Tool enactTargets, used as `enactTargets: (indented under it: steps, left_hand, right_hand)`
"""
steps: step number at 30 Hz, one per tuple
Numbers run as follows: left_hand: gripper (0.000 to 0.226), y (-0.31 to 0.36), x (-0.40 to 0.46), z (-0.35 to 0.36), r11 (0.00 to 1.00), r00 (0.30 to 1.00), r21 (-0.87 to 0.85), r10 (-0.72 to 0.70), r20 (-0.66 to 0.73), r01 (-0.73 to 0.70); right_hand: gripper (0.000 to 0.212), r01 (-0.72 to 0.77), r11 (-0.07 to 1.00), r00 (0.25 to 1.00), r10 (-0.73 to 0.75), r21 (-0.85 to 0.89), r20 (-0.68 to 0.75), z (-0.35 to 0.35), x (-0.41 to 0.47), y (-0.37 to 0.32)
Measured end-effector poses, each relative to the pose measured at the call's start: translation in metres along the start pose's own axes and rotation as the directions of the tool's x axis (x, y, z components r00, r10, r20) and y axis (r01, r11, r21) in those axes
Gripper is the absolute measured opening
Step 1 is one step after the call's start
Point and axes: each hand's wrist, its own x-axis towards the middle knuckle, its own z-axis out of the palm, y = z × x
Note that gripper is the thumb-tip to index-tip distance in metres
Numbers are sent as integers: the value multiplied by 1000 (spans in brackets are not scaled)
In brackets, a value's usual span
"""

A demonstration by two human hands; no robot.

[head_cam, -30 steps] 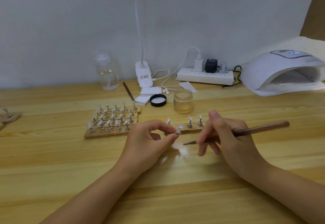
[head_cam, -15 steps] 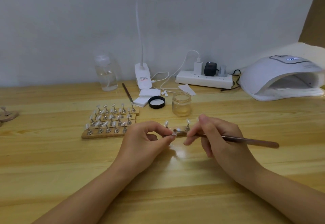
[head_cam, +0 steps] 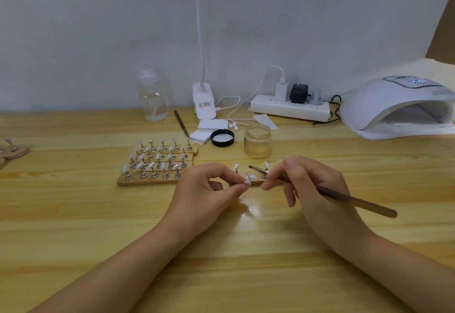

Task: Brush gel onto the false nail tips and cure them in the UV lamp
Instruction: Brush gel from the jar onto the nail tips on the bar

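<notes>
My left hand (head_cam: 208, 188) pinches a small false nail tip on its metal stand (head_cam: 246, 180) between thumb and forefinger, just above the table. My right hand (head_cam: 307, 184) grips a brown gel brush (head_cam: 354, 200); its bristle end (head_cam: 252, 167) points left, slightly above and right of the held tip. Behind the hands lies a wooden strip (head_cam: 256, 181) with a few nail tips on stands. Three more wooden strips (head_cam: 157, 162) with several tips lie to the left. An open glass gel jar (head_cam: 257, 143) stands behind. The white UV lamp (head_cam: 398, 106) sits at the far right.
A black jar lid (head_cam: 222, 137), white pads (head_cam: 206, 130) and a second brush (head_cam: 181, 123) lie behind the strips. A clear bottle (head_cam: 152, 95), a desk lamp base (head_cam: 203, 102) and a power strip (head_cam: 289, 108) line the wall. Wooden holders (head_cam: 13, 150) sit at the left edge.
My right hand moved left toward the held tip and turned the brush; its handle now points down to the right, and the bristle end has lifted above the tip. My left hand barely moved.
</notes>
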Motion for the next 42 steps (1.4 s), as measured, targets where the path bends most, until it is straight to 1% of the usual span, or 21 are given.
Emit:
enactTargets:
  steps: [3,5,9,12,14,16,18,20,22,24,26,28,30,32,34,36,39,42]
  left_hand:
    - [24,0,0,0,1000,1000,-5,9,1,-9]
    - [23,-1,0,0,1000,1000,-12,11,3,-11]
    - [18,-1,0,0,1000,1000,-5,13,23,-13]
    - [20,-1,0,0,1000,1000,-2,14,26,-14]
    - [21,-1,0,0,1000,1000,-10,17,27,-17]
    - [22,-1,0,0,1000,1000,-15,20,25,-19]
    - [23,-1,0,0,1000,999,-11,26,26,-25]
    - [23,0,0,-1,999,999,-6,31,33,-31]
    - [22,0,0,-1,1000,999,-3,31,35,-31]
    - [21,-1,0,-1,1000,999,-6,26,33,-26]
    - [21,0,0,-1,1000,999,-10,22,34,-21]
    - [21,0,0,-1,1000,999,-8,19,37,-18]
    - [20,0,0,-1,1000,999,-8,14,38,-14]
    - [20,0,0,-1,1000,999,-6,14,38,-14]
    - [20,0,0,-1,1000,999,-3,6,32,-6]
    - [19,0,0,-1,1000,1000,-3,-5,26,5]
    - [22,1,0,-1,1000,1000,10,-5,23,4]
    - [18,3,-1,-2,1000,999,-10,-3,33,3]
  right_hand:
    - [47,-19,998,999,17,67,32,0,-2,1]
    - [46,-24,995,1000,23,93,20,-1,-3,1]
    - [42,-43,996,999,41,73,23,0,0,0]
    - [47,-29,994,999,25,105,32,0,-3,-2]
    - [44,-3,997,1000,3,76,-1,-1,-2,-2]
    - [40,-19,999,1000,19,50,4,0,0,-1]
    - [45,-49,996,998,46,70,35,1,-1,-1]
    - [50,-39,994,999,35,107,34,0,-3,-1]
    - [46,-11,996,1000,11,86,-2,-1,-2,0]
    - [43,-21,998,1000,21,58,-1,0,0,0]
    - [47,-43,996,999,40,80,30,0,-1,0]
    - [50,-38,993,999,35,111,29,0,-2,-1]
    - [46,-6,995,1000,6,96,-3,-1,-1,-1]
    - [41,-18,996,1000,19,87,-9,-1,0,-1]
    - [43,-44,992,999,43,119,13,0,0,-1]
    - [47,-39,988,999,37,149,19,-1,-2,-2]
    - [49,-2,988,999,7,157,-32,-2,-2,-1]
    - [43,22,989,996,-9,146,-89,-3,0,0]
